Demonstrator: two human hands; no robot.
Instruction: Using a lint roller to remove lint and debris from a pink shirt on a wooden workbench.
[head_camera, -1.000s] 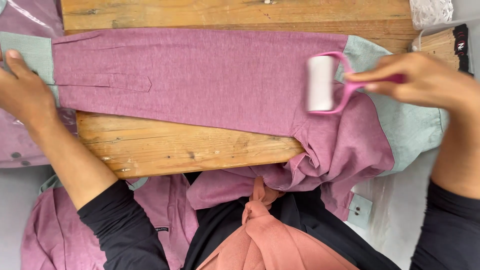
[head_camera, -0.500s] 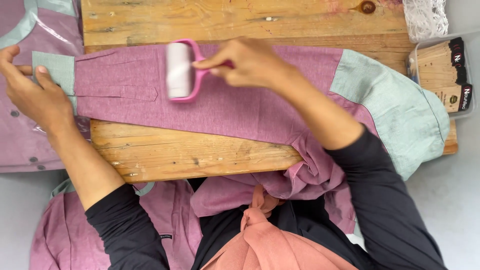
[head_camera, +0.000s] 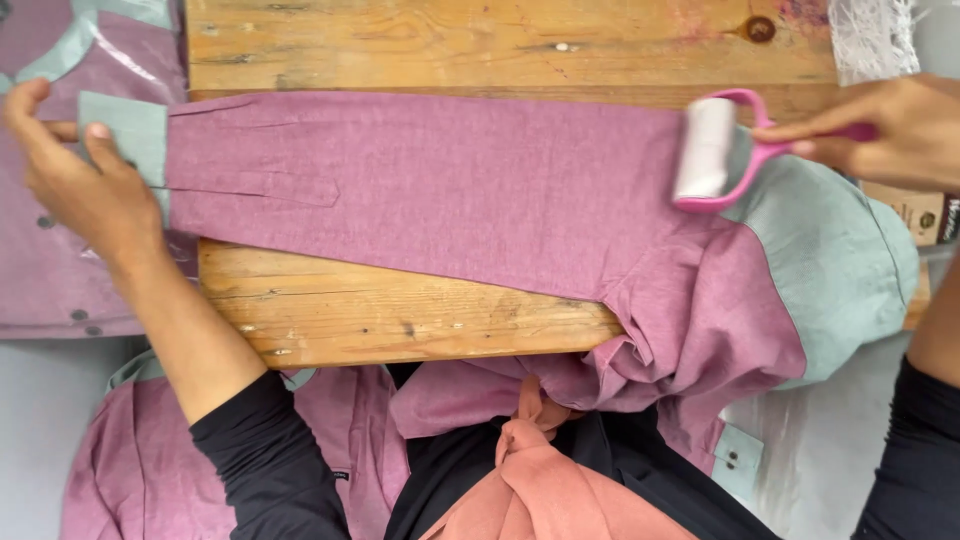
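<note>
**Lint roller at shoulder end of sleeve**

Mauve shirt sleeve (head_camera: 430, 195) lies flat along the wooden board (head_camera: 400, 310). Right hand (head_camera: 890, 130) is clenched on the pink handle of the lint roller (head_camera: 706, 150), whose white roll rests at the seam with the grey-green shoulder panel (head_camera: 830, 260). Left hand (head_camera: 75, 185) pinches the grey-green cuff (head_camera: 130, 130) at the sleeve's far end, off the board's edge
</note>
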